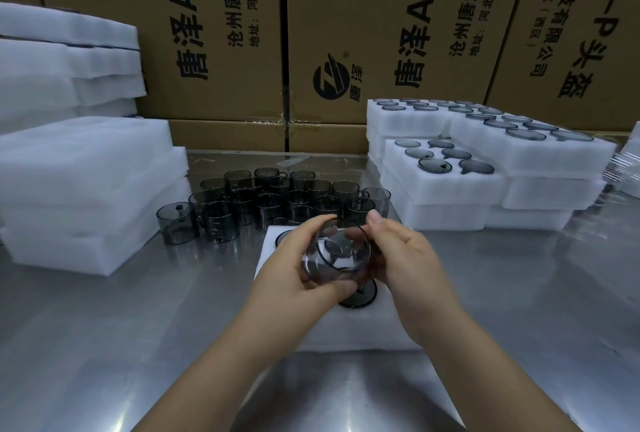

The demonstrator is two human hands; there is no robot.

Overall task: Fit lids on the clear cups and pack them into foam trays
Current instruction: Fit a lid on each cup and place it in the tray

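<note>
A clear smoky cup (337, 255) is held tilted above a white foam tray (349, 331) on the steel table. My left hand (298, 269) grips it from the left and below, thumb under the base. My right hand (401, 255) holds its right side, fingers over the rim; whether a lid sits on it I cannot tell. Under the hands a packed cup (360, 295) shows in a tray pocket, another (284, 237) at the tray's far left. Several loose cups (277, 199) stand clustered behind the tray.
Filled foam trays (485, 161) are stacked at the right. Foam trays (86, 189) are piled at the left, more (65, 61) behind them. Cardboard cartons (311, 33) form a wall at the back. Steel table (121, 345) spreads around.
</note>
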